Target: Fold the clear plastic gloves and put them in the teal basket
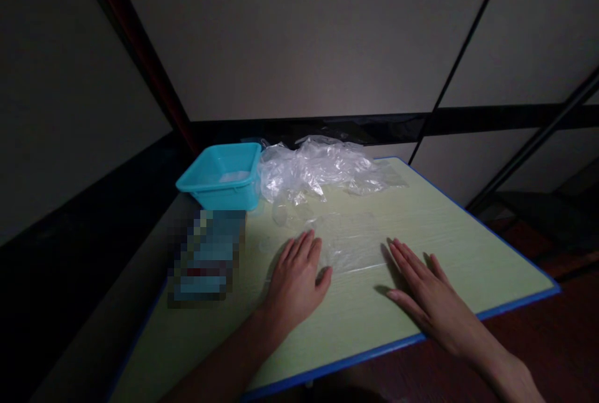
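A clear plastic bag lies spread flat on the pale green table. My left hand rests palm down at the bag's left side, fingers stretched out and thumb apart. Near the bag's right end is my right hand, its fingers extended and its thumb held away from them. Nothing is gripped in either hand. Behind the flat bag sits a crumpled heap of clear plastic bags.
A turquoise plastic basin stands at the back left with something whitish inside. In front of it lies a blurred-out box-like object. Blue edging runs round the table, and cabinet panels rise behind it.
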`<state>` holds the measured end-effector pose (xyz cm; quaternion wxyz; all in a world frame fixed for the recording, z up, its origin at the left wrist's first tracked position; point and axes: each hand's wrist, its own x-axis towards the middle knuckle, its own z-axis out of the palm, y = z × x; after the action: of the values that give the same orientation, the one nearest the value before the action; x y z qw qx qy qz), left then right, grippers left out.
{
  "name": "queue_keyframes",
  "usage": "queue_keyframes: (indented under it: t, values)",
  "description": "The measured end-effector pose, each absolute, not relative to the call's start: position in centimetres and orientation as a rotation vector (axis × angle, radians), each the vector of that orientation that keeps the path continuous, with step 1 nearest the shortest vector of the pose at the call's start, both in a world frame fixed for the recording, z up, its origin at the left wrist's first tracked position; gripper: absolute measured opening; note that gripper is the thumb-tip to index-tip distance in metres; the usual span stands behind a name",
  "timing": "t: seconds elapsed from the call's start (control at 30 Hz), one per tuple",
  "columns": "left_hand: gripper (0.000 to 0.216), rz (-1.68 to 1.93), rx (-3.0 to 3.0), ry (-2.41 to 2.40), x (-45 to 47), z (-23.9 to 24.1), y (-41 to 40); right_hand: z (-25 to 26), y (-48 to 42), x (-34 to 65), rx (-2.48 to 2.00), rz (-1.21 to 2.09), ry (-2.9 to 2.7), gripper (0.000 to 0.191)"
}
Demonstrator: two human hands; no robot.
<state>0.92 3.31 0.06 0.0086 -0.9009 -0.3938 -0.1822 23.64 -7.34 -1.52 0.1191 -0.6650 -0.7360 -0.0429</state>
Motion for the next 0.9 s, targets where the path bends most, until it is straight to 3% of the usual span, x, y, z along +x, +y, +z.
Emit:
queue_keyframes:
  t: [0.27,0.53,0.9]
  values:
    - [0.046,-0.783,-2.822,-1.354,0.9,0.5,3.5,-0.4,-4.6,24.2,-1.711,-0.073,-2.243,0.06]
    - [0.034,-1.088,-2.773,-1.262,0.7,0.7,3.9,-0.6,-4.6,24.1,-1.674,-0.053,-2.23,0.056]
    - [0.018,-1.244,-2.791,-1.287,-2.1,3.2,3.4,0.1,-9.6,22.0,-1.664,-0.05,-2.299,0.068]
